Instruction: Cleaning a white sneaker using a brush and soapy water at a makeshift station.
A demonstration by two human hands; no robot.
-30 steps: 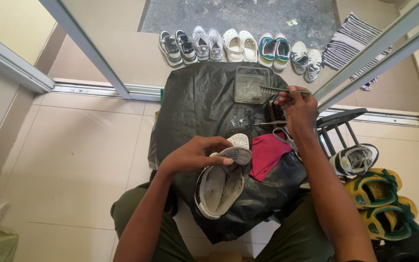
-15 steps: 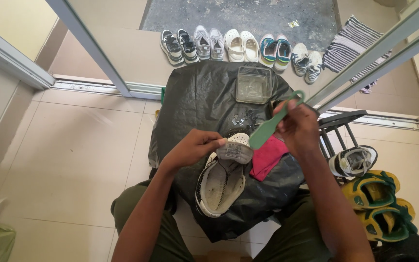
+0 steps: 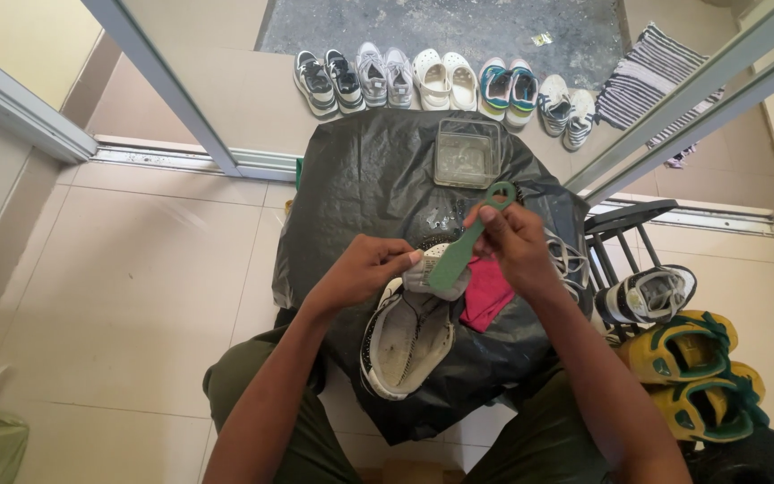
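Note:
A white sneaker lies opening-up on a black plastic sheet between my knees. My left hand grips the sneaker at its toe end. My right hand holds a green long-handled brush by the handle, its head down against the toe of the sneaker next to my left fingers. A pink cloth lies on the sheet just right of the sneaker. Loose white laces lie beside my right wrist.
A clear square tub with water stands on the far part of the sheet. A row of several shoes lines the doorstep beyond. A black rack with a sneaker and yellow-green sandals stands to the right.
My right hand has come back from the tub with the green brush and brought its head down onto the sneaker's toe. My left hand has kept its hold on the sneaker.

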